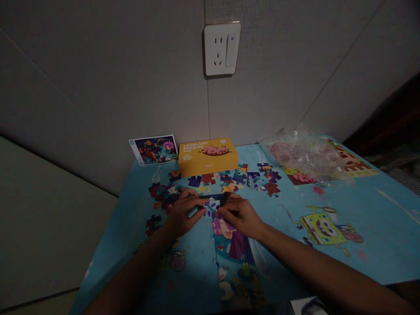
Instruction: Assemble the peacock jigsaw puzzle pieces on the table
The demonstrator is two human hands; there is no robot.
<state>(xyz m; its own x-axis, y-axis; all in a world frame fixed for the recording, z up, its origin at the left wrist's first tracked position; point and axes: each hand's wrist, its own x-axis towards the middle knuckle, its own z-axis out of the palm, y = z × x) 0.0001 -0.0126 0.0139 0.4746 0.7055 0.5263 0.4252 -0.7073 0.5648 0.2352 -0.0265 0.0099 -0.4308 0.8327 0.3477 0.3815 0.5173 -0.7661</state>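
Observation:
A light blue and purple jigsaw piece [211, 207] is between my two hands, at the top of a joined strip of puzzle [238, 247]. My left hand [183, 213] pinches its left side with thumb and fingers. From the right, my right hand [242, 213] grips the piece's edge, its fingers curled and partly hiding the strip's upper end. Loose jigsaw pieces [259, 180] lie in an arc beyond my hands, and more dark pieces [153, 225] are left of my left hand.
Against the wall stands a yellow puzzle box [208, 159], with a picture card [155, 150] leaning to its left. Crumpled clear plastic [305, 153] covers printed sheets at the back right. The blue tabletop [285, 249] carries cartoon prints; a socket [222, 48] is above.

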